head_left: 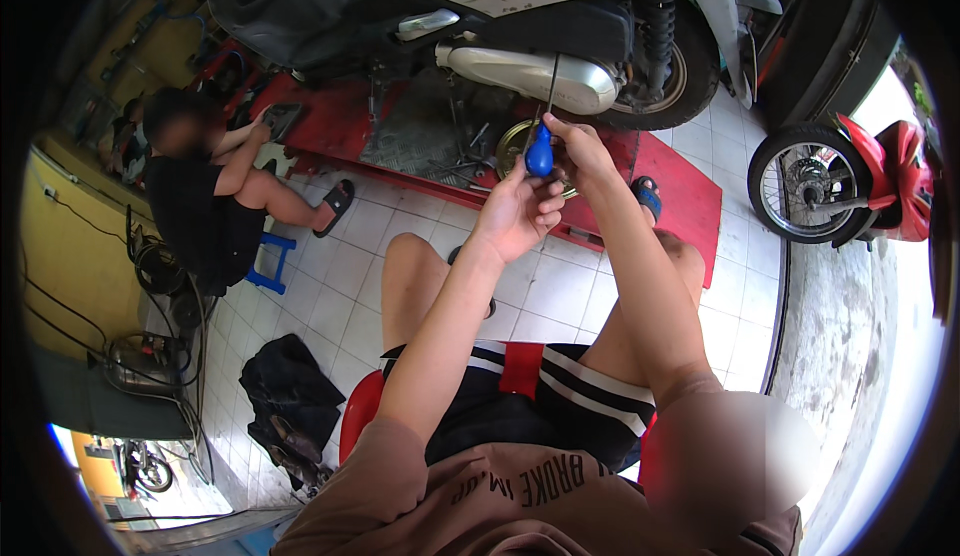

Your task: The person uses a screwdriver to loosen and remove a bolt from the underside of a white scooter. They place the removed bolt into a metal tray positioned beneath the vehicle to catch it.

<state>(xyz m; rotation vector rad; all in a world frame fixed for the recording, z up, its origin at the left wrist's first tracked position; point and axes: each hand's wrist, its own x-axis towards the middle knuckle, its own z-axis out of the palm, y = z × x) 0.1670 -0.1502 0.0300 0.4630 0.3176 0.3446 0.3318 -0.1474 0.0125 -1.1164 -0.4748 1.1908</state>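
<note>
A screwdriver with a bulbous blue handle [539, 154] and a long dark shaft is held up in front of me, tip pointing away. My right hand [583, 156] pinches the upper part of the handle near the shaft. Below it, my left hand [515, 218] has its thumb and curled fingers around the lower handle. A second thin dark line shows beside the shaft; I cannot make out what it is. Behind my hands, a round gold-coloured part [508, 153] sits on the red lift platform [675, 184], partly hidden by them. Beyond stands a scooter with a pale engine cover [530, 78].
Loose tools [465, 171] lie on the platform's metal plate. At the left, another person [205, 181] sits on a blue stool [270, 264], holding a dark object. A red motorcycle [890, 181] stands at the right. Dark cloth [290, 391] lies on the tiles; hoses hang along the left wall.
</note>
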